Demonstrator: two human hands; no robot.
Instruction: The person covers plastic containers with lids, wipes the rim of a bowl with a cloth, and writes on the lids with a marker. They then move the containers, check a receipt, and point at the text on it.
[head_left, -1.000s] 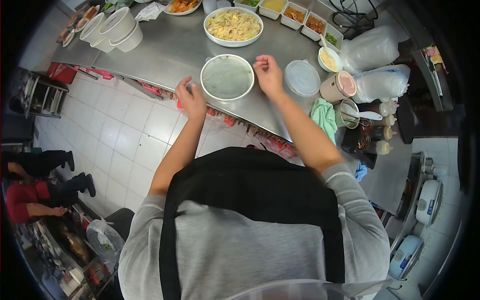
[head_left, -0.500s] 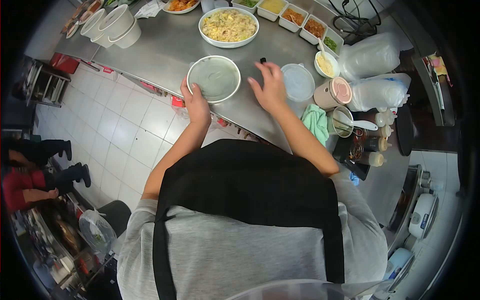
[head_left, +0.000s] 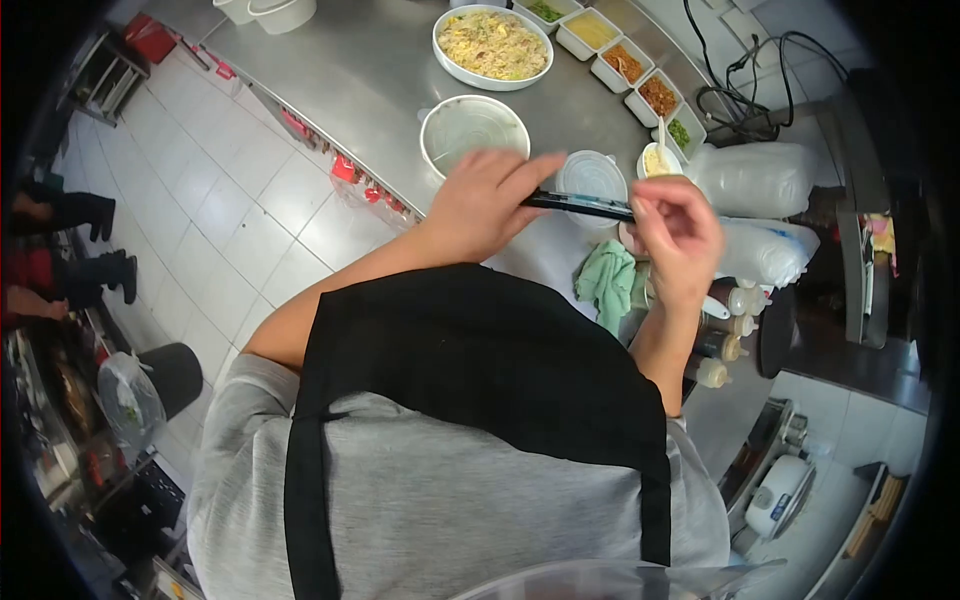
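A dark, slim object, perhaps a pen or marker point(head_left: 582, 204), spans the gap between my hands. My left hand point(head_left: 482, 205) is closed on its left end, and my right hand point(head_left: 678, 228) pinches its right end. Just beyond my left hand rests a round white-rimmed bowl with a translucent lid point(head_left: 474, 130), partly covered by my fingers. Behind the dark object lies a translucent round lid point(head_left: 591, 178) on the steel counter point(head_left: 360, 90). A large white bowl of fried rice point(head_left: 493, 48) stands farther back.
Small containers of toppings point(head_left: 623, 64) line the back right, near a small bowl point(head_left: 656, 160) with a spoon. Plastic-wrapped stacks point(head_left: 755, 180), a green cloth point(head_left: 606, 283) and sauce bottles point(head_left: 722, 345) are on the right. Another person's legs point(head_left: 85, 215) show at far left.
My left hand has let go of the lidded bowl and moved right onto the dark object. My right hand has shifted right and nearer. The view has turned somewhat.
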